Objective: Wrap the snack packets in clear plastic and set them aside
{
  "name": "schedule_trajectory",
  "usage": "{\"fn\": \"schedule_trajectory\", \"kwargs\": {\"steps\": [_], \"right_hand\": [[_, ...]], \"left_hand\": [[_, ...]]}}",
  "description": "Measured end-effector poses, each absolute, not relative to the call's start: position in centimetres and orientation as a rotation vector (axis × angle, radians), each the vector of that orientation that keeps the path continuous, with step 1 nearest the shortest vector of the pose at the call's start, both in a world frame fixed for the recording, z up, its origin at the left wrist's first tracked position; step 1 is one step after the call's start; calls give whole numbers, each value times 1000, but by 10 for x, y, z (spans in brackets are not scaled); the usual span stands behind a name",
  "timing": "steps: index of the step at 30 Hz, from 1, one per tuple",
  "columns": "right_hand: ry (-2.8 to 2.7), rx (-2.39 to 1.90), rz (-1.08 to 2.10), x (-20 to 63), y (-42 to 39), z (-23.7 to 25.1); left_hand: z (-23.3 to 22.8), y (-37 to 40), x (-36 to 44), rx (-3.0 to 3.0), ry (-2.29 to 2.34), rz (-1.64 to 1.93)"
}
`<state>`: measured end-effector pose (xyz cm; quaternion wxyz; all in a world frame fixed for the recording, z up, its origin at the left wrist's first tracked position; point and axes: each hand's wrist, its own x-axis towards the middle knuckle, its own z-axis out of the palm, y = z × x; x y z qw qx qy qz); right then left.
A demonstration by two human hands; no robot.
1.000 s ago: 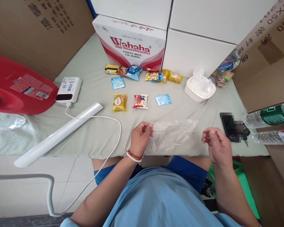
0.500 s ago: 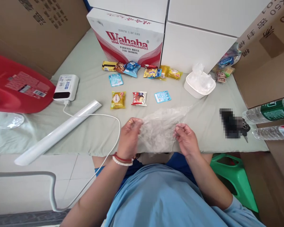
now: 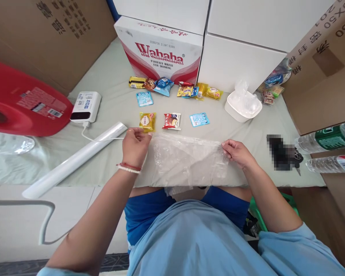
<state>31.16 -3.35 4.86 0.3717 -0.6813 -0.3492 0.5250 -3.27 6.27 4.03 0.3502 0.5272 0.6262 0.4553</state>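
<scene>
A clear plastic bag (image 3: 189, 157) is stretched out wide between my two hands, its lower part hanging over the table's front edge. My left hand (image 3: 136, 143) pinches its upper left corner, close to a yellow snack packet (image 3: 147, 121). At the upper right corner, my right hand (image 3: 237, 152) is closed on the plastic. Just beyond the bag lie a red and white snack packet (image 3: 171, 121) and a flat light-blue packet (image 3: 199, 119). Another light-blue packet (image 3: 144, 99) lies farther back.
Several snacks (image 3: 163, 86) line the foot of the Wahaha box (image 3: 161, 53). A white tub (image 3: 243, 107) holds a crumpled bag. A white power bank (image 3: 85, 107) with its cable, a white tube (image 3: 77, 159) and a red jug (image 3: 25, 99) are left; bottles (image 3: 327, 137) stand right.
My hands have moved apart, the left to the left and the right to the right. The bunched bag is now spread into a wide sheet. The view has shifted slightly.
</scene>
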Motion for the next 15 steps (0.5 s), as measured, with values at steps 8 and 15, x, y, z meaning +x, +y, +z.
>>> {"fn": "schedule_trajectory", "kwargs": {"steps": [8, 15], "right_hand": [[-1796, -1883, 588, 306, -30, 29], [-2062, -1437, 679, 290, -5, 36]], "left_hand": [[42, -22, 16, 2471, 1290, 711], [-14, -27, 2, 2579, 1212, 619]]}}
